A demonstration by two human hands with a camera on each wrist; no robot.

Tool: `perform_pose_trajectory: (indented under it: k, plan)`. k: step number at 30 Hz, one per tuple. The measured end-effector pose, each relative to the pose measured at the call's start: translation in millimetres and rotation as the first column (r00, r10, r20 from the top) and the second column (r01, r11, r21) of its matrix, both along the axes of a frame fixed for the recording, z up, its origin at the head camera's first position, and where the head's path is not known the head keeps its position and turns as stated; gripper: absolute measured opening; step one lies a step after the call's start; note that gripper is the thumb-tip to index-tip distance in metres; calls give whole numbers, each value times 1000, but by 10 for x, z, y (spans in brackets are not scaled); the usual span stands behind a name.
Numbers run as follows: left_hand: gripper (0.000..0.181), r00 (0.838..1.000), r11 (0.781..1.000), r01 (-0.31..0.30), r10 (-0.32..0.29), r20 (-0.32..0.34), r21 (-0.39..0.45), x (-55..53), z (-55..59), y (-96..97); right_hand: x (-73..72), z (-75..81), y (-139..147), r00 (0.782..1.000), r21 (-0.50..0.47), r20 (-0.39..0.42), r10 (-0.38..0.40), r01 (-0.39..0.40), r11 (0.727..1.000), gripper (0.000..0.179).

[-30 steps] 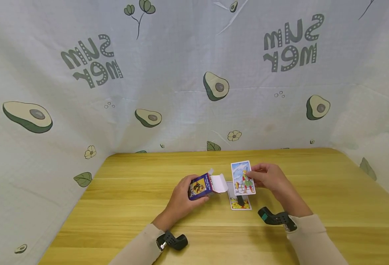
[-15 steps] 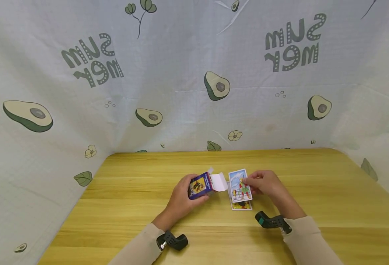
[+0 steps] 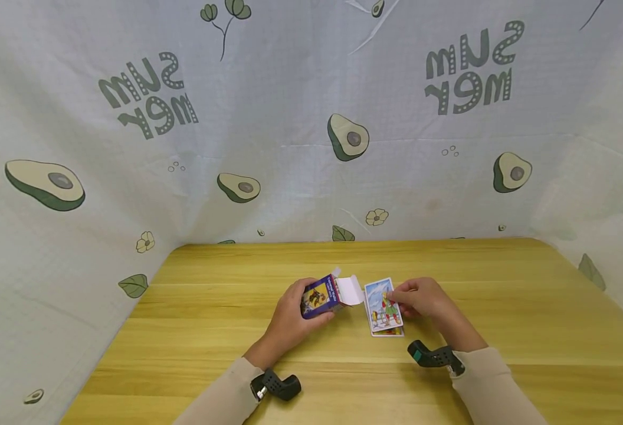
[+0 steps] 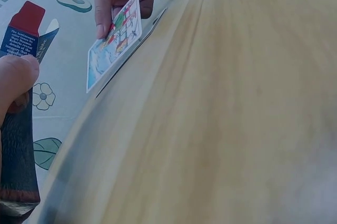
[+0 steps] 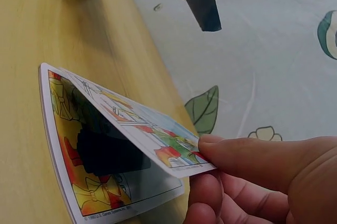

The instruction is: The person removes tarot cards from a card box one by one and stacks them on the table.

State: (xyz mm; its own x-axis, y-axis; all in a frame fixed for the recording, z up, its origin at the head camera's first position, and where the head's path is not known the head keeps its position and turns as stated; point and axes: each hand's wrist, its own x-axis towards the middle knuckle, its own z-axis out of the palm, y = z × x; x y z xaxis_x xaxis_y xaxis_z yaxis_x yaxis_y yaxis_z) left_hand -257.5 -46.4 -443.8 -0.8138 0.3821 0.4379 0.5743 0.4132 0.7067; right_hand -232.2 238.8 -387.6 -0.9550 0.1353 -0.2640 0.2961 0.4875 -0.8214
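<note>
My left hand [image 3: 285,319] grips a blue-purple tarot box [image 3: 319,297] tilted over the table, its white flap [image 3: 350,290] hanging open to the right. In the left wrist view, the thumb [image 4: 18,76] presses the dark side of the box. My right hand [image 3: 424,300] pinches a tarot card [image 3: 379,304] by its right edge, between thumb and fingers. The right wrist view shows this card slanting over a second tarot card [image 5: 102,195], which has yellow and red figures and lies face up on the table. Most of the lower card is covered in the head view.
The wooden table [image 3: 210,342] spreads out on both sides of the hands. A white curtain [image 3: 290,118] printed with avocados and lettering hangs behind it and at its sides. Each wrist carries a black camera [image 3: 276,386].
My right hand has lowered its tarot card toward me and slightly left, so it now covers most of the lower card. The left hand and box have barely moved.
</note>
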Motion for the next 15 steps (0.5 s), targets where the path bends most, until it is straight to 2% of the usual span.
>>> perform_pose_trajectory:
  k: [15]
  plan:
    - [69,1000,1000,4,-4,2,2,-5,-11,1,-20,-56,-1,999,51,16,31,-32,998,29]
